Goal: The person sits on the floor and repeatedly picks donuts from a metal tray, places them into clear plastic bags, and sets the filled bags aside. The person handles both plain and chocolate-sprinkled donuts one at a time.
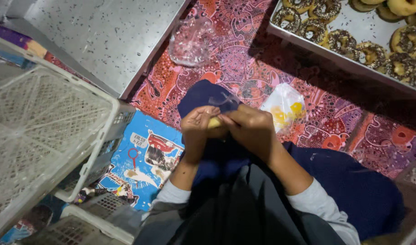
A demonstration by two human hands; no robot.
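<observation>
My left hand [196, 124] and my right hand [249, 127] meet in front of me, above my raised knee in dark blue cloth. Together they grip a small pale yellow item [214, 122] wrapped in thin clear plastic [226, 100]; most of it is hidden by my fingers. Just to the right of my hands, a clear plastic bag with yellow contents [285, 108] lies on the patterned red mat [344, 118].
A metal tray [353, 25] of ring doughnuts with dark sprinkles sits at the top right. An empty speckled metal tray [103, 31] lies top left, a crumpled clear bag [192, 41] beside it. White plastic crates [40, 127] stand at the left.
</observation>
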